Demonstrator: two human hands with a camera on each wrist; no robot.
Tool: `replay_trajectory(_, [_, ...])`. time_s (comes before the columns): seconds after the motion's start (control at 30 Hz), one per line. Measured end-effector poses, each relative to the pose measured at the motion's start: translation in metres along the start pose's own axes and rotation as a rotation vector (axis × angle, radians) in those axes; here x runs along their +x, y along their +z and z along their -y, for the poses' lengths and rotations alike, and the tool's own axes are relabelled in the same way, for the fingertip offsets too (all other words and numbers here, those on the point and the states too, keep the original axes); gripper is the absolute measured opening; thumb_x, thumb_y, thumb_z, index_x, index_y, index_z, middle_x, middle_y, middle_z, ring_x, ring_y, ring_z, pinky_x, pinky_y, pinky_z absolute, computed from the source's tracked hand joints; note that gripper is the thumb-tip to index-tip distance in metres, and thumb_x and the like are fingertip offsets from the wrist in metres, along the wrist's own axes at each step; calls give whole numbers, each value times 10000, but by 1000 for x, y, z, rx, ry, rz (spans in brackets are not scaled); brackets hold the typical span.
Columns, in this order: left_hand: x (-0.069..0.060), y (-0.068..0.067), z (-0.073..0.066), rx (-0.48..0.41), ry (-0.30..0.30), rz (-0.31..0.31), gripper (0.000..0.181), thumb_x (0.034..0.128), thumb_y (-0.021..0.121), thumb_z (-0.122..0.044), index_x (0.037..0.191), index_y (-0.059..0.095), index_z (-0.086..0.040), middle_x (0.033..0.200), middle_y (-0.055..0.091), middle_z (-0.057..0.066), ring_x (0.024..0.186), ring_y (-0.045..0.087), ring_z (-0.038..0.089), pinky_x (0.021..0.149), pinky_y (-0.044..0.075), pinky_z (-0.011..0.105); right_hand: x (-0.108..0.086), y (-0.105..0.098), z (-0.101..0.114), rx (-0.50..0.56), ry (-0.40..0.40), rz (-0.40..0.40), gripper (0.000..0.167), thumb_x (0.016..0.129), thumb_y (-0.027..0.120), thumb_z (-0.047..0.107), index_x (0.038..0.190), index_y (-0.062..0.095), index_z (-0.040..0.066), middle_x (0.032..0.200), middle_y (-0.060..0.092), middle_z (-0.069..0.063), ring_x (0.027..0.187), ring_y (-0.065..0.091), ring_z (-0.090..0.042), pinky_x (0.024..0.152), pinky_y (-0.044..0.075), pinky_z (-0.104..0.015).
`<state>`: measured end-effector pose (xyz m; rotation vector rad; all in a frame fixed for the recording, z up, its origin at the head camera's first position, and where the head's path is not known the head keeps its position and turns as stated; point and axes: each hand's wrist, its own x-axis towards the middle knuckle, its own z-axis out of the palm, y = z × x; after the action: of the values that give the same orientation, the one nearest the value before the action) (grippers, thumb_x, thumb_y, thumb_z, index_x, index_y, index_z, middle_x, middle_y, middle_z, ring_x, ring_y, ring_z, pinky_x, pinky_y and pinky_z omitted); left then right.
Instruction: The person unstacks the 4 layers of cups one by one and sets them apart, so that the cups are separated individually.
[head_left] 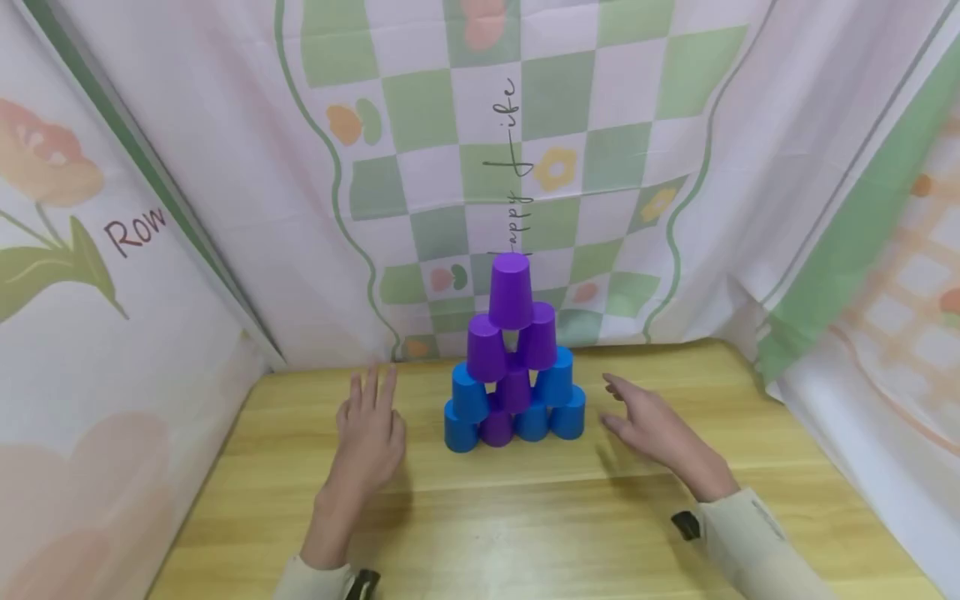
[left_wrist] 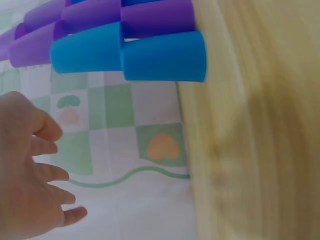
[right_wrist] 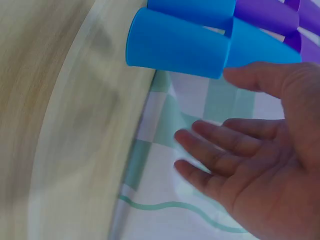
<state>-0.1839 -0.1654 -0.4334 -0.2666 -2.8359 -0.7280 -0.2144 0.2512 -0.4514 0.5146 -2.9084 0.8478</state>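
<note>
A pyramid of upside-down cups stands on the table, four levels high. Its top cup is purple, with two purple cups under it. Below come a purple cup between two blue ones, then a bottom row of blue cups and one purple cup. My left hand is held left of the pyramid, fingers extended, touching no cup. On the pyramid's right, my right hand has its fingers and thumb apart, holding nothing. In the right wrist view, the thumb of that hand appears close to a blue cup.
The wooden table ends at a patterned curtain behind the pyramid. More printed fabric hangs at the left and the right. Shadows of both hands fall on the tabletop.
</note>
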Motion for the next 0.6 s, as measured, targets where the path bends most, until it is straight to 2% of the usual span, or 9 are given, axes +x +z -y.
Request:
replay_trajectory(0.13, [9, -6, -12, -123, 72, -112, 629, 1076, 443, -150, 1668, 246, -69, 1725, 225, 214, 1587, 210, 449, 1245, 219, 704, 10, 6, -6, 103, 38, 29, 701, 963, 744, 164, 1518, 419, -113, 1435, 565, -364, 1284, 586, -551, 1038, 525, -660])
replay_trajectory(0.3, [22, -14, -29, -255, 135, -202, 594, 1094, 498, -258, 1639, 338, -83, 1687, 354, 151, 1557, 335, 380, 1262, 299, 617, 21, 16, -7, 209, 89, 96, 755, 951, 767, 223, 1544, 406, -71, 1538, 482, -338, 1366, 508, -558, 1086, 475, -688])
replay_trajectory(0.5, [41, -21, -52, -304, 279, -274, 569, 1082, 562, -244, 1599, 407, -62, 1631, 455, 118, 1526, 410, 308, 1260, 352, 525, 29, 26, -8, 234, 98, 99, 753, 949, 778, 259, 1530, 434, -73, 1534, 501, -315, 1361, 530, -524, 1089, 488, -665])
replay_trajectory(0.6, [49, -23, -64, -311, 335, -288, 568, 1071, 579, -231, 1586, 426, -46, 1614, 472, 134, 1514, 425, 319, 1256, 352, 543, 32, 31, -8, 250, 103, 98, 734, 946, 785, 270, 1514, 457, -59, 1478, 564, -292, 1320, 575, -490, 1071, 516, -638])
